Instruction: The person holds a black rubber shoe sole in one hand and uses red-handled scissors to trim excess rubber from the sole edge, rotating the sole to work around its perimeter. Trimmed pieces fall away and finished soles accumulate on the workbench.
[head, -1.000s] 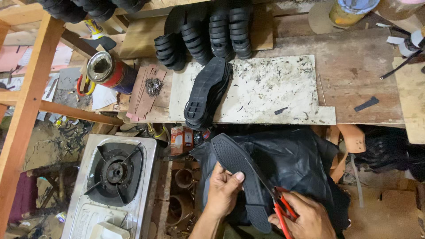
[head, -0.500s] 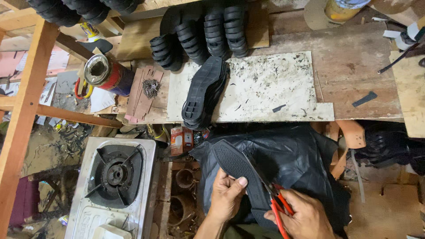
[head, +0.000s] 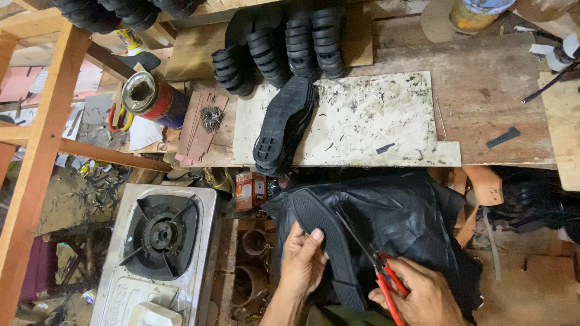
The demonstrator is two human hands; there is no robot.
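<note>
My left hand (head: 302,262) grips a black rubber shoe sole (head: 326,244) by its left edge, tread side up, over a black leather sheet (head: 411,223) on my lap. My right hand (head: 423,296) holds red-handled scissors (head: 377,271), whose blades lie against the sole's right edge. A stack of finished black soles (head: 284,127) rests on a stained white cutting board (head: 374,121) on the wooden bench.
Rows of black soles (head: 278,48) stand at the bench's back. A tin can (head: 148,96) and wire brush (head: 211,118) sit at the left. A gas stove (head: 160,241) stands below left. Wooden beams (head: 42,157) frame the left side.
The sole has tilted and slid slightly in my left hand, and the scissors have moved up along its right edge. The view has shifted a little downward.
</note>
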